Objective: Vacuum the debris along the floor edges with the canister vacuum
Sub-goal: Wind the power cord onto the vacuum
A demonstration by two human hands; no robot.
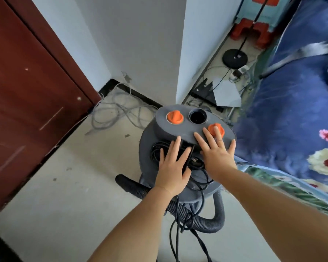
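Standing at centre on the pale floor [51, 210], near a wall corner: a grey canister vacuum [187, 129], drum-shaped, seen from above. Showing on its raised top two orange knobs [175, 116] and, between them, an open round port [197, 116]. Lying coiled in the recess of the lid, a black power cord [159, 148], trailing down the near side. Curling out from the near base, a black ribbed hose [203, 222], with its dark end [124, 181] pointing left.

Resting flat on the lid, left hand [173, 167] with fingers straight and spread apart over the cord coil, gripping nothing. Pressing on the raised top just right of it, right hand [217, 154], fingers likewise straight and fanned, fingertips touching the right knob.

Likely handling as a rigid, fairly bulky body, probably heavy enough to want both hands or dragging rather than a one-hand lift; smooth plastic offering little purchase on the flat top. Better hold probably found at the rim of the lid, with the flexible hose taken near its end for steering along edges.

Lying in the far left corner, grey cables [110, 114] beside a dark red door [27, 91]. Filling the right side, a blue floral blanket [292, 120]; far off, a red stool [251, 30] and a black round stand base [234, 58].
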